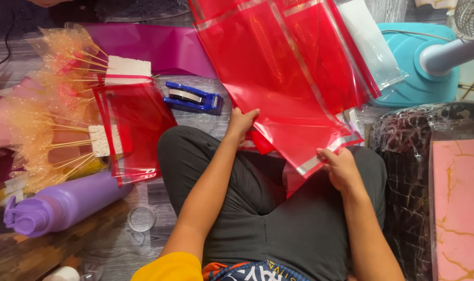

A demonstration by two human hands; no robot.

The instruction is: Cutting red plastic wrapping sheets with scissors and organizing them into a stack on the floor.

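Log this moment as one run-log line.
left hand: grips red cellophane sheet near edge | right hand: pinches its clear-striped corner | sheet: spread over lap | nearby: blue tape dispenser, purple bottle

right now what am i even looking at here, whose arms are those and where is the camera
There is no machine here: the arms belong to a person sitting cross-legged on the floor, and the one picture comes from a camera worn on their head, looking down at their lap. The left hand and the right hand each have a grip on the lower edge of a sheet of red see-through wrapping film with pale borders. On the person's left lie a blue tape dispenser, a smaller red film piece, white foam blocks stuck with thin sticks wrapped in orange netting, a purple bottle on its side and a magenta sheet. On their right are a pink marbled sheet, dark wrapped material and a teal fan base.
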